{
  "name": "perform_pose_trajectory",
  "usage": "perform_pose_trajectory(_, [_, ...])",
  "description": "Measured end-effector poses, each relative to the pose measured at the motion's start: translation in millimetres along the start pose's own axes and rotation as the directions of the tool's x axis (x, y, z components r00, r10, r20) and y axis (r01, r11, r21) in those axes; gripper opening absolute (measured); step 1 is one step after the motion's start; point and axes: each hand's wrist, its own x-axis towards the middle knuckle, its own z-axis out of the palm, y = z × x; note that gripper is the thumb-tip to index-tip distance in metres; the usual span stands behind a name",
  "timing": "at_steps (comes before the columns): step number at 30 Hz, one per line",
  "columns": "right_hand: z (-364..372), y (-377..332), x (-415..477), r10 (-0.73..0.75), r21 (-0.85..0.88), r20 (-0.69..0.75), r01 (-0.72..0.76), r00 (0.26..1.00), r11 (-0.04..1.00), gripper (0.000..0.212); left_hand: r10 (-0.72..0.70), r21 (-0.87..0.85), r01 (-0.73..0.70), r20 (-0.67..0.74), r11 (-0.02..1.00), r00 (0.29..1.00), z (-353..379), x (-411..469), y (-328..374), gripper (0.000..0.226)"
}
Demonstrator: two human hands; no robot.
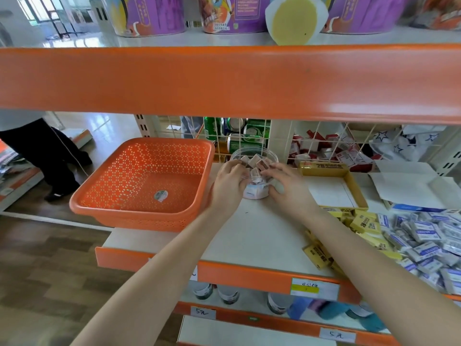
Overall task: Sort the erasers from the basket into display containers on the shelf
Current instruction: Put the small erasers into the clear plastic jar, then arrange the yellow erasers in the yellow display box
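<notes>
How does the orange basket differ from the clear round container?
The orange basket is rectangular, perforated and larger; the clear container is round, see-through and smaller. The container holds several erasers; the basket shows none. Both stand on the same shelf.

Orange basket (139, 216) left of clear round tub (257, 193) w/ erasers (254, 161).

Daylight is pouring in from the window (42, 11) at far left, glaring off the floor (99, 126); the shelf (224, 78) is bowing with wide-angle distortion, corners softening.
</notes>
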Motion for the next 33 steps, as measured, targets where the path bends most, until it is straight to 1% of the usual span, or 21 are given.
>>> perform_pose_trajectory(3, [-1.1, -7.3, -2.8, -0.016, 0.054, -0.014, 0.016, 1.000, 0.998, 0.040, 0.024, 0.013, -0.024, -0.014, 1.000, 1.000, 0.1, -8.2, -3.0, 0.010])
perform_pose_trajectory(6, [-0.5, -14.0, -7.4, -0.055, 0.082, -0.019, 0.056, 0.998, 0.995, 0.042, 0.045, 0.012, -0.044, -0.089, 0.999, 0.995, 1.2, -21.6, -13.8, 0.014])
perform_pose_trajectory(8, [3.1, -17.8, -12.7, -0.033, 0.079, -0.028, 0.035, 0.999, 0.996, 0.046, 0.032, -0.013, -0.034, -0.142, 0.999, 0.989, 1.8, -29.1, -18.5, 0.016])
perform_pose_trajectory(10, [7.6, -21.8, -19.3, 0.006, 0.091, -0.019, -0.004, 1.000, 0.996, 0.052, 0.023, -0.016, -0.025, -0.157, 1.000, 0.987, -0.2, -35.9, -16.6, 0.014])
perform_pose_trajectory(12, [9.8, -24.7, -24.2, 0.029, 0.132, -0.001, -0.028, 1.000, 0.991, 0.056, 0.060, 0.012, -0.059, -0.156, 0.998, 0.986, -2.4, -41.4, -9.8, 0.017])
perform_pose_trajectory(14, [8.6, -26.4, -28.7, 0.024, 0.138, 0.006, -0.025, 1.000, 0.990, 0.057, 0.142, 0.035, -0.138, -0.155, 0.990, 0.978, -3.5, -46.2, 0.4, 0.021])
perform_pose_trajectory(16, [3.6, -26.7, -34.2, 0.025, 0.119, 0.007, -0.026, 1.000, 0.993, 0.056, 0.199, -0.021, -0.207, -0.193, 0.978, 0.961, -3.1, -48.2, 12.5, 0.023])
perform_pose_trajectory(18, [-5.1, -25.0, -40.6, 0.045, 0.066, 0.017, -0.046, 0.999, 0.997, 0.055, 0.179, -0.132, -0.210, -0.217, 0.969, 0.960, -0.7, -48.9, 26.1, 0.031])
perform_pose_trajectory(20, [-16.1, -20.3, -47.5, 0.059, -0.008, -0.011, -0.059, 0.998, 0.998, 0.050, 0.159, -0.196, -0.198, -0.198, 0.960, 0.967, 3.6, -49.7, 38.0, 0.036])
perform_pose_trajectory(23, [-35.8, -12.9, -60.8, 0.088, -0.075, -0.113, -0.097, 0.990, 0.992, 0.043, 0.158, -0.260, -0.188, -0.130, 0.947, 0.979, 12.6, -51.0, 52.9, 0.031])
perform_pose_trajectory(26, [-53.7, -6.5, -82.5, 0.111, -0.120, -0.210, -0.138, 0.971, 0.983, 0.036, 0.210, -0.329, -0.227, -0.086, 0.917, 0.974, 22.7, -54.7, 68.3, 0.026])
perform_pose_trajectory(29, [-65.4, -0.5, -110.7, 0.178, -0.158, -0.246, -0.221, 0.953, 0.962, 0.032, 0.267, -0.391, -0.257, -0.029, 0.884, 0.963, 33.5, -62.6, 82.6, 0.024])
perform_pose_trajectory(33, [-73.0, 4.4, -142.1, 0.276, -0.169, -0.259, -0.325, 0.926, 0.931, 0.033, 0.293, -0.458, -0.223, 0.087, 0.861, 0.952, 47.1, -76.0, 94.5, 0.029])
